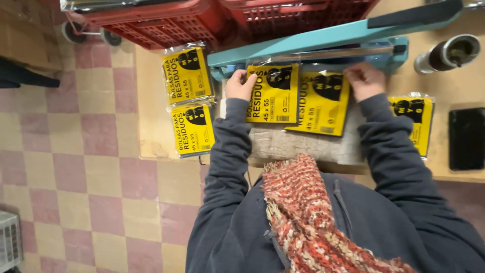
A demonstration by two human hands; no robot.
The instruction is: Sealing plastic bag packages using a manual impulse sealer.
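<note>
Pink-and-cream checkered tile floor (76, 177); pale wooden table (151, 101); red plastic crates (166, 20) at far edge.

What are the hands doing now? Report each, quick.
Left hand: fingers curled on the top edge of a yellow packet at the sealer.
Right hand: gripping the top edge of the second packet.

Wooden table (151, 131) carries yellow packets (188, 75), teal sealer (323, 43), black phone (466, 139).

A single head-worn camera looks steeply down, close over the person's scarf (323, 212) and sleeves, at the wooden table (151, 101) and checkered floor (76, 177) to the left.
</note>
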